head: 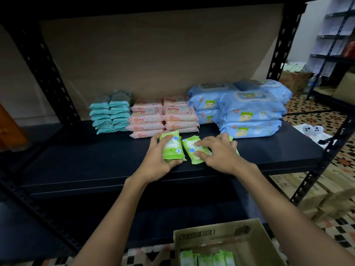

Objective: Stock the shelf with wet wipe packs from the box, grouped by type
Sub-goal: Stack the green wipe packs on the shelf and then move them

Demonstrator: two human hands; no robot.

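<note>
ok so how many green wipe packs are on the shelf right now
3 that I can see: one under the left hand, one in the middle touched by the right hand, and a third mostly hidden beneath that hand. More could be hidden.

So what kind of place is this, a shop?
Probably a stockroom or the back of a shop. There are black metal shelves with sorted stacks of wipe packs, and cardboard boxes sitting on the tiled floor.
</note>
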